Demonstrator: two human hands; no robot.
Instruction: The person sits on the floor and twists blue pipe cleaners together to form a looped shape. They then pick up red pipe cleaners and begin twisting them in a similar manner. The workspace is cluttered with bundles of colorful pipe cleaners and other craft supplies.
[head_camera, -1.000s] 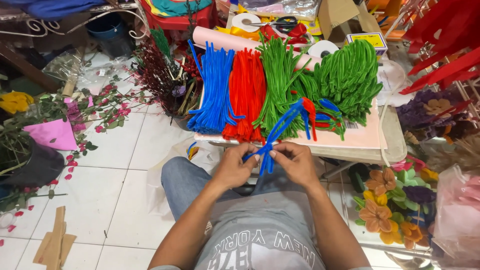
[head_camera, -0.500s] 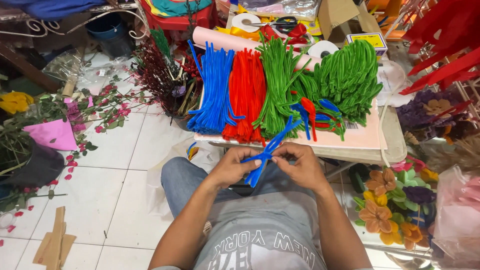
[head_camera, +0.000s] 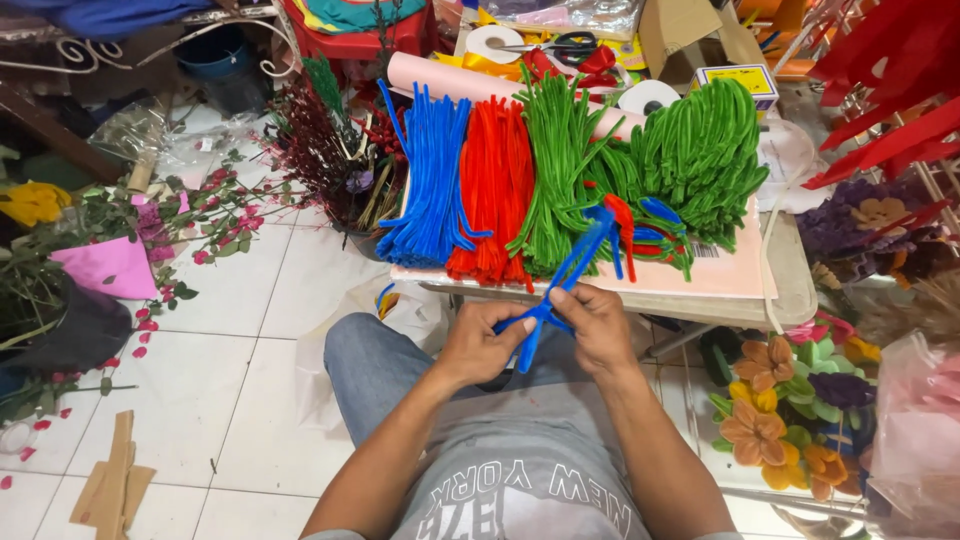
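I sit at a small table (head_camera: 790, 290) with both hands over my lap. My left hand (head_camera: 483, 343) and my right hand (head_camera: 598, 325) together pinch a bundle of blue pipe cleaners (head_camera: 560, 280), which slants up and to the right from between my fingers. Its lower ends poke out below my left thumb. On the table just beyond lie piles of blue pipe cleaners (head_camera: 432, 180), red pipe cleaners (head_camera: 497, 190) and green pipe cleaners (head_camera: 700, 150), on a pink sheet (head_camera: 720, 275).
Scissors (head_camera: 560, 42) and tape rolls (head_camera: 648, 97) lie at the table's far side. Artificial flowers (head_camera: 770, 420) fill the floor at right. Red-berry branches (head_camera: 330, 150), rose stems (head_camera: 190, 200) and pink paper (head_camera: 112, 268) lie on the white tiles at left, cardboard scraps (head_camera: 110, 485) near me.
The blue bundle's lower end has slid down between my hands and its tilt has steepened slightly. My hands stay close together over my lap.
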